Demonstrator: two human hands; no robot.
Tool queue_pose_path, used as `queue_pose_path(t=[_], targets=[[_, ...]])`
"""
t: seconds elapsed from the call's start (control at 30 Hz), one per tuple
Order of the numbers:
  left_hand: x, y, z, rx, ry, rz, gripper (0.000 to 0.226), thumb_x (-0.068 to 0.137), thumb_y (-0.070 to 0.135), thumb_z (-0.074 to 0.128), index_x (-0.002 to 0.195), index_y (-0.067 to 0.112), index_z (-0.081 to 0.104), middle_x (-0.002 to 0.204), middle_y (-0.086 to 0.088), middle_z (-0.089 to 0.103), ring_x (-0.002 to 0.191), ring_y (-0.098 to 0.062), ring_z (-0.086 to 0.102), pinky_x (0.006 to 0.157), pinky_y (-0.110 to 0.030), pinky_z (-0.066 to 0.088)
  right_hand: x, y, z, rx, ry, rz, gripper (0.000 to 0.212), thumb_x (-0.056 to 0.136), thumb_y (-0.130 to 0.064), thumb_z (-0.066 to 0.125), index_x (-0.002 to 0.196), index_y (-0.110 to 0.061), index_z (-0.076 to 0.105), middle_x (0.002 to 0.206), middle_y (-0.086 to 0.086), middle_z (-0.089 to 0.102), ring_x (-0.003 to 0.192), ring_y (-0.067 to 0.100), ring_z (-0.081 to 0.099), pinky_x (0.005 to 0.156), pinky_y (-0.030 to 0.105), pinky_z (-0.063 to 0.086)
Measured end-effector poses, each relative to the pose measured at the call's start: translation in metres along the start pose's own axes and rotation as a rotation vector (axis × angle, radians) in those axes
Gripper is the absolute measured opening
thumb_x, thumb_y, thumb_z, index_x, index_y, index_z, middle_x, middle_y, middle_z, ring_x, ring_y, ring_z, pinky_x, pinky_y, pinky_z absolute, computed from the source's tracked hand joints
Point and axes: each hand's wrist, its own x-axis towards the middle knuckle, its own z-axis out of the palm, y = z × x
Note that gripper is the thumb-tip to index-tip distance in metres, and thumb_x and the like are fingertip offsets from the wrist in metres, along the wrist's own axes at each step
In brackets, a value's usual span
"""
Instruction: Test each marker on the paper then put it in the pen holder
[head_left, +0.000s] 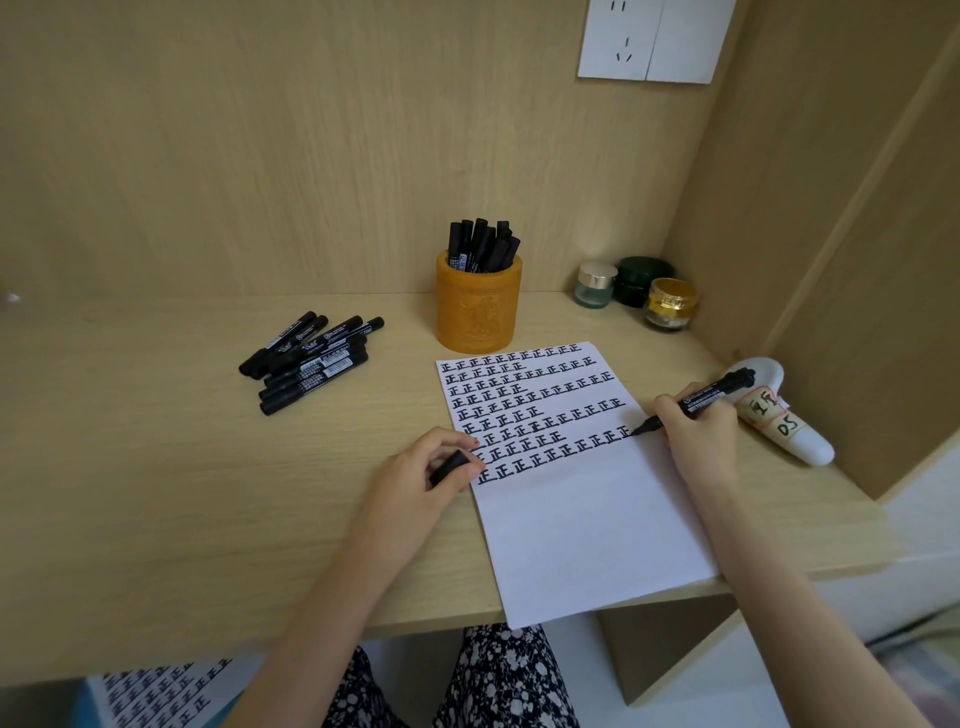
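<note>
A light wood-grain desk (156, 467) fills a nook, its front edge crossing the lower part of the view. A matching back panel (311, 130) rises behind it. A side panel (857, 260) of the same wood closes the right side and meets the back in a corner. A white socket plate (654, 39) sits high on the back panel near that corner. Soft, even light falls on the wood. Pale floor (737, 686) shows below the desk.

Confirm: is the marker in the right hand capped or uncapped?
Uncapped. The marker has its bare tip touching the paper at the end of a row, and the left hand holds the black cap.
</note>
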Motion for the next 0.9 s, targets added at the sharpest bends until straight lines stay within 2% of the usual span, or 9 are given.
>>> queue_pose_path(t=[0.1,0.23,0.4,0.47,0.53,0.63,0.77,0.9], targets=[[0.000,0.000,0.000,0.002,0.003,0.002,0.023,0.085,0.031,0.063,0.108,0.030,0.060,0.108,0.013,0.067,0.103,-0.001,0.060,0.090,-0.020,0.048,0.000,0.001,-0.001,0.010,0.017,0.007,0.021,0.081,0.001,0.056,0.064,-0.005,0.045,0.057,0.005,0.040,0.043,0.004,0.037,0.044,0.016,0.030],[0.000,0.001,0.000,-0.002,0.002,-0.005,0.023,0.085,0.031,0.063,0.107,0.032,0.059,0.107,0.015,0.067,0.102,0.001,0.059,0.080,-0.012,0.042,0.001,0.002,-0.001,0.007,0.038,0.008,0.021,0.081,-0.001,0.056,0.065,-0.006,0.044,0.058,0.004,0.039,0.045,0.005,0.035,0.045,0.018,0.030],[-0.001,0.002,0.000,-0.005,0.004,-0.006,0.023,0.085,0.032,0.063,0.108,0.032,0.059,0.107,0.015,0.067,0.102,0.000,0.059,0.076,-0.012,0.040,0.002,0.002,-0.001,0.015,0.047,0.030,0.031,0.082,-0.001,0.057,0.058,-0.011,0.039,0.056,0.002,0.039,0.042,0.003,0.034,0.043,0.016,0.028],[0.000,0.002,0.000,-0.003,0.007,-0.006,0.023,0.085,0.032,0.063,0.108,0.032,0.058,0.106,0.017,0.067,0.100,0.001,0.059,0.077,-0.012,0.040,0.000,0.000,-0.002,0.049,0.065,0.038,0.031,0.082,-0.002,0.057,0.058,-0.012,0.041,0.056,0.002,0.042,0.047,0.004,0.037,0.047,0.016,0.031],[-0.001,0.002,-0.001,-0.017,0.021,0.002,0.022,0.084,0.030,0.064,0.105,0.032,0.057,0.101,0.019,0.069,0.097,0.002,0.061,0.078,-0.014,0.042,-0.001,-0.002,-0.002,0.116,0.100,0.047,0.030,0.084,-0.003,0.056,0.058,-0.013,0.044,0.058,0.002,0.045,0.054,0.011,0.041,0.054,0.022,0.035],[-0.002,0.004,-0.002,-0.069,0.055,0.015,0.019,0.083,0.028,0.066,0.099,0.030,0.058,0.098,0.019,0.070,0.093,0.002,0.063,0.081,-0.019,0.048,-0.004,-0.006,-0.004,0.227,0.139,0.064,0.033,0.089,-0.012,0.059,0.059,-0.018,0.047,0.056,-0.001,0.044,0.052,0.011,0.042,0.057,0.026,0.036],[-0.002,0.008,-0.004,-0.159,0.078,0.026,0.013,0.082,0.021,0.067,0.093,0.026,0.063,0.098,0.016,0.071,0.088,0.001,0.065,0.083,-0.019,0.050,-0.007,-0.016,-0.005,0.308,0.088,0.021,0.025,0.090,-0.019,0.066,0.070,-0.019,0.051,0.059,0.000,0.048,0.044,0.003,0.042,0.048,0.014,0.036],[-0.003,0.010,-0.007,-0.204,0.105,0.035,0.026,0.081,0.017,0.069,0.104,0.030,0.066,0.097,0.018,0.071,0.092,0.007,0.063,0.086,-0.010,0.048,-0.009,-0.025,-0.002,0.377,-0.081,0.042,0.017,0.085,-0.024,0.072,0.076,-0.018,0.059,0.052,-0.007,0.049,0.051,0.010,0.043,0.052,0.021,0.035]])
